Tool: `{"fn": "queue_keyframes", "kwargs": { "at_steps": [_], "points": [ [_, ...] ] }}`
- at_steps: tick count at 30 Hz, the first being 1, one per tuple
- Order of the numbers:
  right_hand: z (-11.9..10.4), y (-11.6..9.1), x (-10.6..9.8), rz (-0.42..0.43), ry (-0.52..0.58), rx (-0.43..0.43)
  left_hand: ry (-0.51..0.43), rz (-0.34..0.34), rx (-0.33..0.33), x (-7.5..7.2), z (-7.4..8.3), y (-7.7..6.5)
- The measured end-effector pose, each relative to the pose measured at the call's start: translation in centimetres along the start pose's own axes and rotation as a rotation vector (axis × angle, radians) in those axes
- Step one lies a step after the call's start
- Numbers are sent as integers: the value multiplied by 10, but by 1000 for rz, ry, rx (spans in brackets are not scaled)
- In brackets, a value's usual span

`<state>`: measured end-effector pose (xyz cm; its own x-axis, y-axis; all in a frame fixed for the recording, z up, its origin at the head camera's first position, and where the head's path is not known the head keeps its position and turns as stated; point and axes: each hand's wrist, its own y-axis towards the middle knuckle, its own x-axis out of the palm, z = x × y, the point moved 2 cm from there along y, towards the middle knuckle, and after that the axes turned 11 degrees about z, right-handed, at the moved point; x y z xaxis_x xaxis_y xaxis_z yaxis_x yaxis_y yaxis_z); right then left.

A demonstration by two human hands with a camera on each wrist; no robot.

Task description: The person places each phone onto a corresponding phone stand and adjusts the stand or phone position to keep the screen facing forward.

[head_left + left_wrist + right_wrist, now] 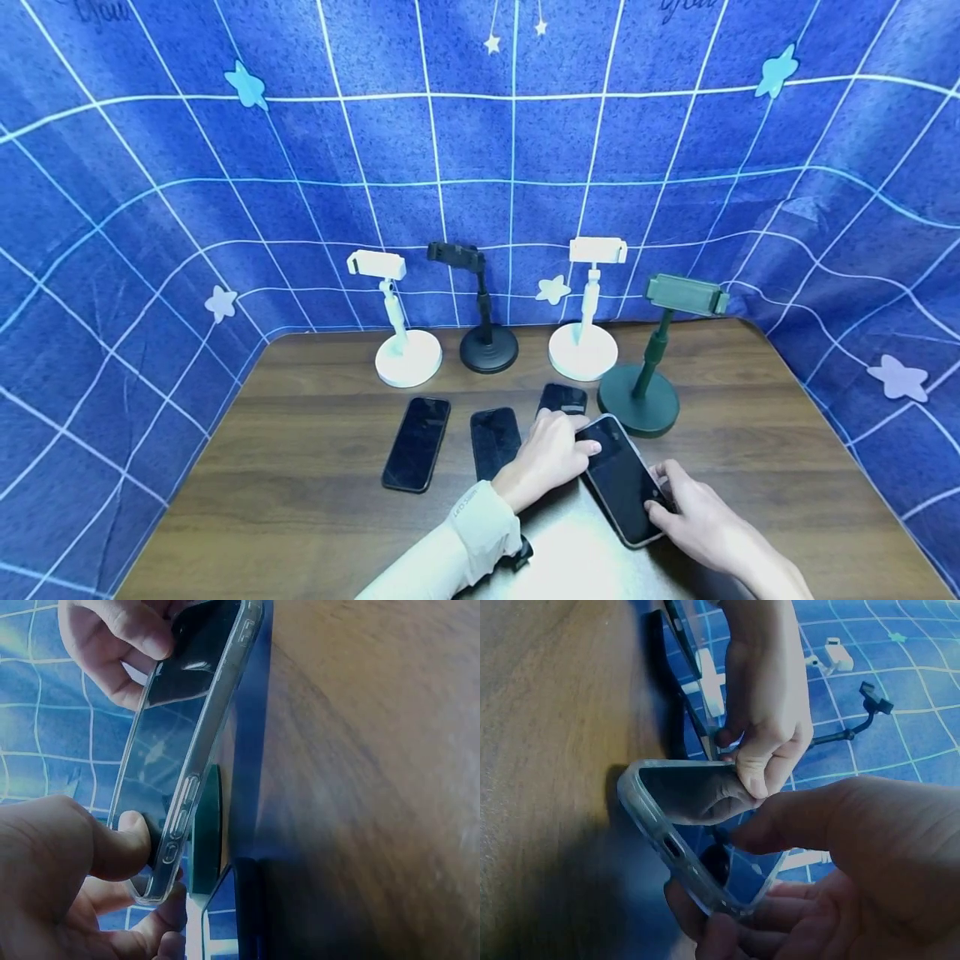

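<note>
Nearest, the right hand [701, 517] is pinching one side of the clear-cased phone [622, 479] toward its near end, thumb lying on the screen and fingers curling beneath. The phone is sitting aslant just over the desk [300, 517], whether touching it I cannot tell. The left hand [553, 450] is clamping its far corner, so each grip is closing on the same phone. It is probably going to feel stiff and fairly light, the smooth case perhaps slipping a little and the glass needing care; the case's long edges are offering the surest hold, leaving the screen free of thumbs. Beyond, a left dark phone [417, 444], a middle dark phone [495, 437] and a rear dark phone [562, 398] are lying flat, the last two partly hidden by the left arm and hand. Farther back, a green stand [655, 348], two white stands [591, 296] and a black stand [484, 308] are standing before the blue cloth [480, 133].
</note>
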<state>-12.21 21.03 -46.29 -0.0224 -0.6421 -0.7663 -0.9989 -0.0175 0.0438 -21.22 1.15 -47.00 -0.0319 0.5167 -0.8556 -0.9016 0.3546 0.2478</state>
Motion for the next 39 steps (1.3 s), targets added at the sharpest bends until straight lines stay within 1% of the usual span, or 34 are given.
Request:
{"fn": "queue_keyframes", "kwargs": {
  "at_steps": [3,8,12,15,22,27,30,33,37,39],
  "points": [
    [-2,1,-1,17,8,-41,-15,1,3,-2,-1,1],
    [-4,3,-5,71,-33,-136,-50,10,0,-4,-1,3],
    [-5,5,-6,102,-16,-181,-77,27,5,-8,0,3],
    [-6,5,-6,108,9,-188,-104,35,-12,-11,-1,2],
    [-10,7,-7,131,62,-219,-146,41,-79,-17,0,0],
    [-15,8,-8,151,86,-213,-175,58,-109,-21,-2,0],
    [-18,9,-9,170,95,-220,-187,85,-114,-24,-3,1],
    [-21,11,-10,188,115,-239,-197,112,-99,-28,-4,1],
    [-26,12,-10,224,129,-294,-216,140,-77,-34,-7,2],
    [-28,13,-10,242,130,-319,-232,150,-78,-37,-8,2]
  ]
}}
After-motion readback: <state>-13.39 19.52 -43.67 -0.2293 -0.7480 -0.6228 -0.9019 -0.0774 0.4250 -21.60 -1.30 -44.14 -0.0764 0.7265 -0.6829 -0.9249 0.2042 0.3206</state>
